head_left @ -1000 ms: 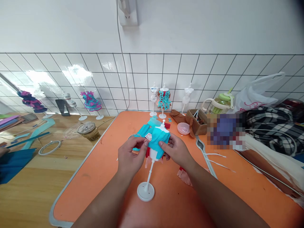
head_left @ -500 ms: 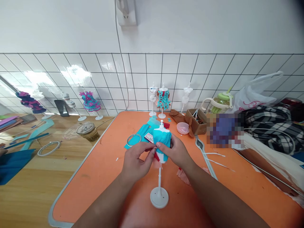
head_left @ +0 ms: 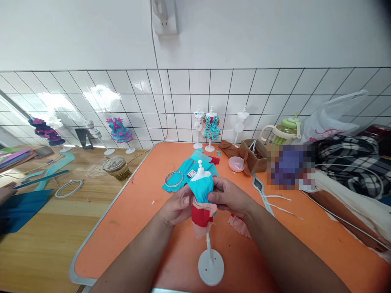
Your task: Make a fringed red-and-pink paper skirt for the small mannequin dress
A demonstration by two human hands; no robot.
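A miniature dress form [head_left: 200,175] on a white round stand [head_left: 210,266] leans to the left in front of me. Turquoise fabric [head_left: 201,189] wraps its bust, and a red and pink fabric piece [head_left: 202,215] hangs round its lower part. My left hand [head_left: 177,206] grips the left side, its thumb by the waist and its other fingers partly behind. From the right, my right hand [head_left: 230,196] holds the turquoise fabric against the body, thumb in front and fingers round the back. Behind them lie turquoise cloth [head_left: 185,167] and an embroidery hoop [head_left: 174,179].
Several small dress forms stand along the tiled wall, one in turquoise ruffles [head_left: 211,127]. Right of the middle are a pink dish [head_left: 236,164], a cardboard box [head_left: 257,156] and a green-lidded jug [head_left: 287,130]. Another person's hand [head_left: 5,195] is at the far left, near blue cloth [head_left: 26,209].
The dress form has turned and tilted left, bringing the red and pink piece into view. My left hand has gone from a fingertip pinch at the front to holding the side.
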